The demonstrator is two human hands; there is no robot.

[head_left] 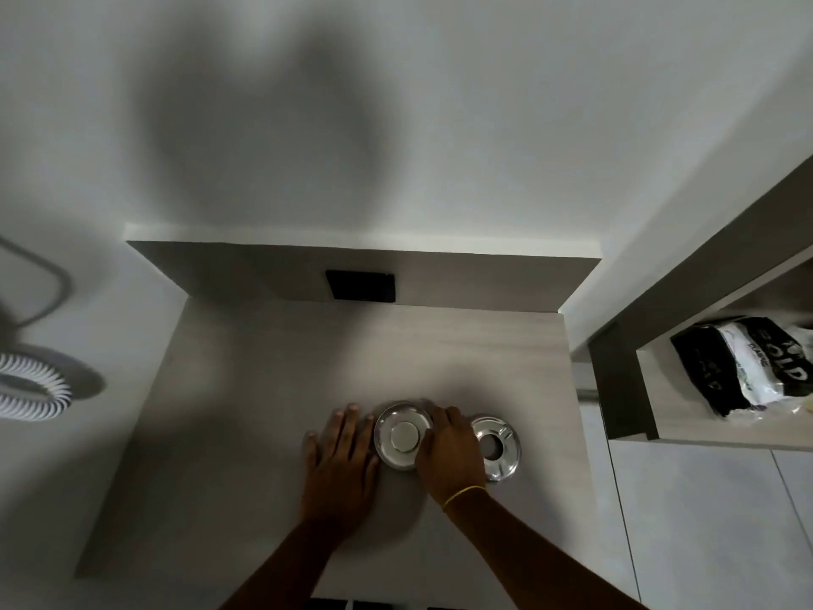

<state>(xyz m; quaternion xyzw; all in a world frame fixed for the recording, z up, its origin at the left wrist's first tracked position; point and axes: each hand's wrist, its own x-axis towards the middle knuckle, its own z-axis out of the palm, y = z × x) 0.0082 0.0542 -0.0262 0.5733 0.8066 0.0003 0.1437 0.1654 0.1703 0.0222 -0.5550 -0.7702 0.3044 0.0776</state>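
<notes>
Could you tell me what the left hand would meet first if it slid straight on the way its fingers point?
Probably nothing close: the left hand lies flat on the table, fingers pointing to the far edge, passing left of the steel dish. The way looks free up to the back panel.

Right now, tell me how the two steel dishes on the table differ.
The left dish has a pale round knob at its middle; the right dish shows a dark round opening there instead. The left dish sits between both hands, with the right hand over its rim and the left hand flat beside it; the right dish lies past the right hand, partly hidden by it. Both are round, shiny metal, resting on the wooden table.
</notes>
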